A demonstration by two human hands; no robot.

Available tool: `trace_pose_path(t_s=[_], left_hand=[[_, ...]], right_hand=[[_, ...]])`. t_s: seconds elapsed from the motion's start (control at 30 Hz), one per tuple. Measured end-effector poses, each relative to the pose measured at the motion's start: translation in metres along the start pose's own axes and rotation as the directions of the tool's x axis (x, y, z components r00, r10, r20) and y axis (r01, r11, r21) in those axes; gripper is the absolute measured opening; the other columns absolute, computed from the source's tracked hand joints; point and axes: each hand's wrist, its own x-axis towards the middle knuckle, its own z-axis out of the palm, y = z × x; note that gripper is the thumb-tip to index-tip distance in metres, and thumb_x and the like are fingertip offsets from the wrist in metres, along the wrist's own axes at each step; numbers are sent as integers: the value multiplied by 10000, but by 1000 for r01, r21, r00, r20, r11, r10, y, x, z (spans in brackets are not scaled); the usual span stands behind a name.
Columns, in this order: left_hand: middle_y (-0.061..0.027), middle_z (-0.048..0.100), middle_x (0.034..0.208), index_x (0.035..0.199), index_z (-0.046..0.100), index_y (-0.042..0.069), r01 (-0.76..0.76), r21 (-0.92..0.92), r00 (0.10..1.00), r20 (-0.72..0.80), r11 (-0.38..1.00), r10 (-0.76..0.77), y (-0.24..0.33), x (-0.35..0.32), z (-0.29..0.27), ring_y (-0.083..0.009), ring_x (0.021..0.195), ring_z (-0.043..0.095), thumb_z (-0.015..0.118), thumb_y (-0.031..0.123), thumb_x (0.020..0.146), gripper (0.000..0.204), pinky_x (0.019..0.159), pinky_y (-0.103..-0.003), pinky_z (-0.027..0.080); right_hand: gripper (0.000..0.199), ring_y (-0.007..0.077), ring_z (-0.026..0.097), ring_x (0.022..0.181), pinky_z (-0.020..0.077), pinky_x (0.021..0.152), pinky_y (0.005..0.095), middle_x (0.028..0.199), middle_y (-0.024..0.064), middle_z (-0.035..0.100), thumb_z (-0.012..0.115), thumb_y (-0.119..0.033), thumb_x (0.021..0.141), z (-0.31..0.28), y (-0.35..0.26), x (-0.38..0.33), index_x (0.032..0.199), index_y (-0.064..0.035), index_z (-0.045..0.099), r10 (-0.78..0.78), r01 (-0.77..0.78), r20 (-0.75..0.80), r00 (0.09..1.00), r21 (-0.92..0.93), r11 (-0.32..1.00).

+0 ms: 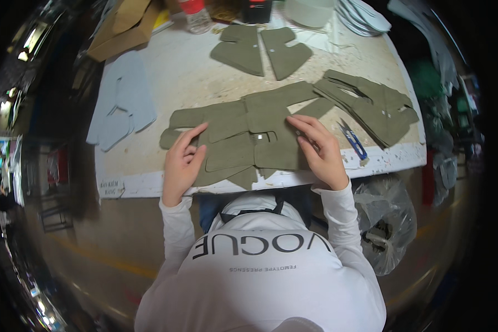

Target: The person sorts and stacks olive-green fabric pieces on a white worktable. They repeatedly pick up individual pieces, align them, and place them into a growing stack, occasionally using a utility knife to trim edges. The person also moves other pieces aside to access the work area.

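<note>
Flat olive-green cut fabric pieces (227, 122) lie overlapping near the front edge of the table, with slots and notches cut into them. A small white tag shows near their middle. At their left side is my left hand (183, 160), fingers apart and resting by the cloth. On the right side my right hand (320, 149) has its fingers stretched over the fabric, with nothing gripped. Just right of it lies a pair of blue-handled thread snips (353, 139), blades pointing away from me. Beyond the snips is a stack of olive pieces (371, 105).
Two more olive pieces (240, 51) lie toward the back of the worn white table (133, 182). Grey-blue pieces (122, 105) sit at the left. A cardboard box (122, 33), a bottle (196, 19) and stacked pale sheets (362, 16) line the far side. A clear plastic bag (390, 232) hangs below right.
</note>
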Motion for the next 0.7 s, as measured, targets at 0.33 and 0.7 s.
trace_pose_path(t_s=[0.33, 0.7], left_hand=[[-20, 587, 1257, 1310, 594, 17, 18, 18, 1000, 1, 1000, -18, -8, 0, -4, -5, 718, 495, 561, -57, 912, 406, 633, -151, 410], [10, 561, 1249, 1300, 612, 29, -9, 94, 998, 61, 996, 4, 8, -1, -4, -13, 681, 344, 585, -76, 874, 439, 596, -129, 333]], right_hand=[[394, 193, 598, 1156, 438, 999, 276, 1259, 118, 642, 514, 82, 891, -135, 56, 11, 1256, 10, 642, -83, 51, -383, 920, -93, 994], [316, 150, 649, 957, 488, 838, 248, 1158, 89, 687, 597, -16, 903, -172, 149, -18, 1209, -34, 673, 126, -214, -476, 870, -136, 967]])
